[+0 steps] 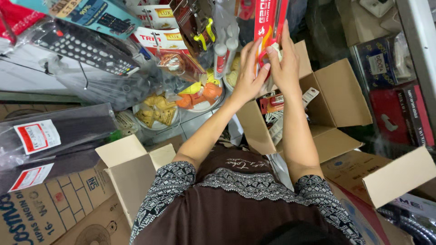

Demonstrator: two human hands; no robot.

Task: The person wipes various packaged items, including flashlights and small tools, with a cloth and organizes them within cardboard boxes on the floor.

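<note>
Both hands, left hand and right hand, gripped red blister pack above open carton; more packs remained inside.

A tiled floor crowded with boxes and stock.

Only a small patch of pale tiles is left visible near the middle; the rest is covered. An open cardboard box with its flaps spread is set on the floor, small packaged goods being seen inside it. To the left, a second open box is placed beside a printed fan carton. Round tubs of yellow and orange items are stood on the tiles just beyond. Another brown carton is laid at the right, with dark red and blue packages stacked behind it.
</note>
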